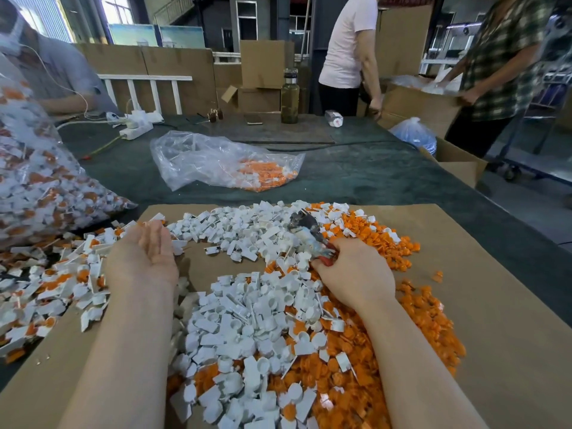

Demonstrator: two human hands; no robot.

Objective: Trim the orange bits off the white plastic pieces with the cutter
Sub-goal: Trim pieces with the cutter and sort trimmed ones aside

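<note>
Gripping the cutter [309, 235] in your right hand [356, 274], your empty, flat left hand [145, 258] sits nearest the untrimmed pieces [62, 283] off to its left.

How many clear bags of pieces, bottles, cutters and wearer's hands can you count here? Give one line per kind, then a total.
Clear bags: 2, big bag, small bag
Bottles: 2, tall bottle, lying bottle
Cutters: 1, the cutter
Hands: 2, left hand, right hand
Total: 7
</note>
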